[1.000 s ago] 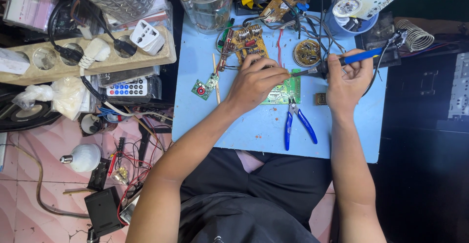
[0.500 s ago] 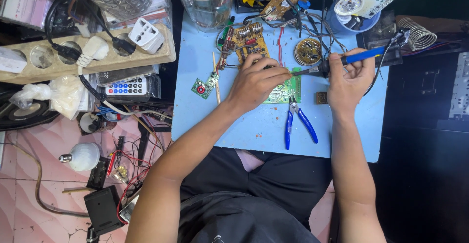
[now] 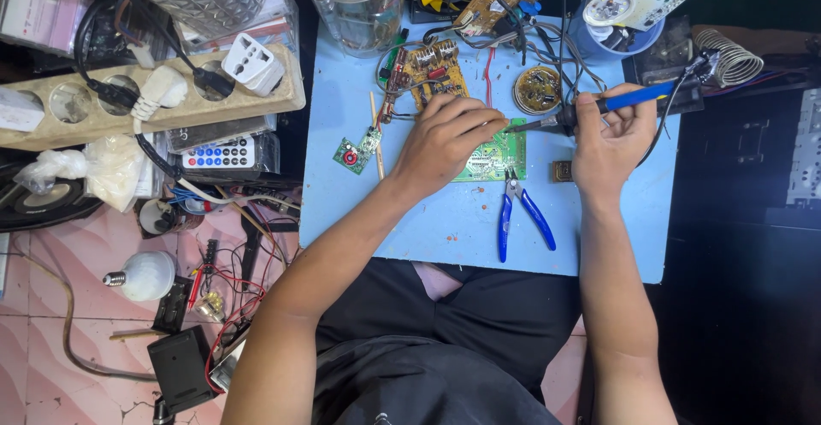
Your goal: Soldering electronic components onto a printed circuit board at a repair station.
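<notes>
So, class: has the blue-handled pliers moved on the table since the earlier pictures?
No. The pliers lie in the same spot, just below the green circuit board, handles toward the blue table's near edge.

Your clearest room is the bare near strip of the counter (image 3: pixel 410 220), between your forearms and toward its left edge. Blue-handled pliers (image 3: pixel 520 213) lie between your hands. Farther back, a brown circuit board (image 3: pixel 425 73), tangled wires (image 3: pixel 505 36), a clear jar (image 3: pixel 359 6) and a round coil part (image 3: pixel 537 90) crowd the way.
</notes>
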